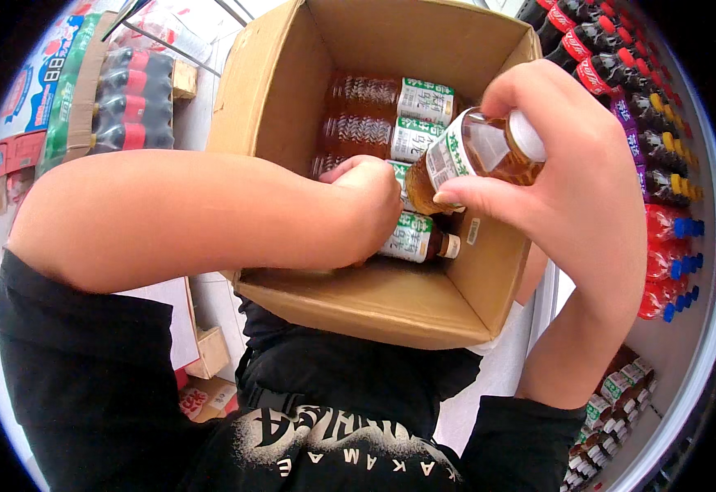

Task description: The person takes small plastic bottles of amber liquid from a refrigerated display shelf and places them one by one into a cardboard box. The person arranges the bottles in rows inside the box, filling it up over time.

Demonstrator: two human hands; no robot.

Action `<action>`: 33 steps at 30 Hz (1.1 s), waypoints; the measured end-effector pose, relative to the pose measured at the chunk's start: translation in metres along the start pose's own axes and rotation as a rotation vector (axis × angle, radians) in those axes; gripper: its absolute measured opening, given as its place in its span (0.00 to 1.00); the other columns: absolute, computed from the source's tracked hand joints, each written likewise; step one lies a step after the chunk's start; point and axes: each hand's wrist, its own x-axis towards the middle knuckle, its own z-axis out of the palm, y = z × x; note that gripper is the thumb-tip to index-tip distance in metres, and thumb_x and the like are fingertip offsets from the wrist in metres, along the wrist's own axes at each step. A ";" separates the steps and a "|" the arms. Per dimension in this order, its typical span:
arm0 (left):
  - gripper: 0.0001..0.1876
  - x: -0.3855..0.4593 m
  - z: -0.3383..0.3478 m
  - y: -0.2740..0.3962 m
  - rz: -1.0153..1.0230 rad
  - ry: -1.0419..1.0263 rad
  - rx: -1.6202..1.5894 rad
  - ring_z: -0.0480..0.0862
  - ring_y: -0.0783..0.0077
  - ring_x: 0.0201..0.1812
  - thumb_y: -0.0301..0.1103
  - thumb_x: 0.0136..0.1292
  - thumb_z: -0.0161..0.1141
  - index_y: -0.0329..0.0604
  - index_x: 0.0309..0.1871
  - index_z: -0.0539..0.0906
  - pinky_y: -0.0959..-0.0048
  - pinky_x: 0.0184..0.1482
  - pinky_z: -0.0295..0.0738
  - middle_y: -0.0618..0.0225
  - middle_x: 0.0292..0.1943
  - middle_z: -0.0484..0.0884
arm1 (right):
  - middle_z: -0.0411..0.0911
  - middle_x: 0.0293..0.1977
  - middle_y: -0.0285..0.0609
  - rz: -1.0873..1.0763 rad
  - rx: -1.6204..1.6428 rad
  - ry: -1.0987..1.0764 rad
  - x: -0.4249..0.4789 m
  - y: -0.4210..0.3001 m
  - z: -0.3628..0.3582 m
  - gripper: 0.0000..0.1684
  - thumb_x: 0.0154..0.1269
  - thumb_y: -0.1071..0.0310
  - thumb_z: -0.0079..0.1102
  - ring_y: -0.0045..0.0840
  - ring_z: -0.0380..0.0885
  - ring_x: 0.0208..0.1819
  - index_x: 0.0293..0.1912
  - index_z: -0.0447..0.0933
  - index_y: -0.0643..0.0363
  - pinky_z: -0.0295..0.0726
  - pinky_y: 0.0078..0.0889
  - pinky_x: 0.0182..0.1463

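Note:
An open cardboard box (367,313) stands before me with several bottles of amber tea (426,101) lying on their sides in it. Their labels are green and white. My right hand (570,141) grips one tea bottle (441,161) above the box's right side, its thumb on the label and its white cap tilted up to the right. Inside the box, my left hand (367,206) lies curled over the lower bottles. Its fingertips are hidden, so I cannot see whether they hold one. A bottle with a pale cap (416,240) lies just below it.
At right, a shelf unit holds rows of cola bottles (591,71), yellow-capped bottles (662,147) and red drinks with blue caps (668,264). More tea bottles (616,387) stand at lower right. Shrink-wrapped dark bottles (133,101) and a wooden block (210,353) are on the left.

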 end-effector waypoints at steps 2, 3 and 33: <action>0.17 -0.001 0.010 -0.002 -0.003 0.078 0.001 0.89 0.63 0.49 0.46 0.71 0.56 0.48 0.46 0.91 0.60 0.41 0.83 0.66 0.46 0.90 | 0.75 0.33 0.44 0.003 -0.046 0.001 0.000 -0.004 -0.002 0.25 0.41 0.68 0.81 0.36 0.77 0.34 0.38 0.76 0.62 0.77 0.31 0.39; 0.16 -0.001 0.014 -0.001 -0.003 0.118 0.003 0.89 0.63 0.49 0.45 0.70 0.57 0.48 0.46 0.91 0.60 0.41 0.83 0.66 0.46 0.90 | 0.74 0.32 0.44 0.008 -0.069 0.032 0.000 -0.005 0.000 0.23 0.43 0.68 0.80 0.34 0.77 0.33 0.36 0.76 0.62 0.76 0.29 0.38; 0.30 -0.074 0.013 -0.070 -0.500 1.040 -0.554 0.87 0.49 0.40 0.47 0.50 0.76 0.37 0.49 0.77 0.58 0.43 0.83 0.54 0.34 0.85 | 0.76 0.36 0.32 0.437 0.264 0.732 -0.016 0.014 0.053 0.18 0.77 0.54 0.61 0.10 0.70 0.36 0.42 0.75 0.62 0.72 0.16 0.42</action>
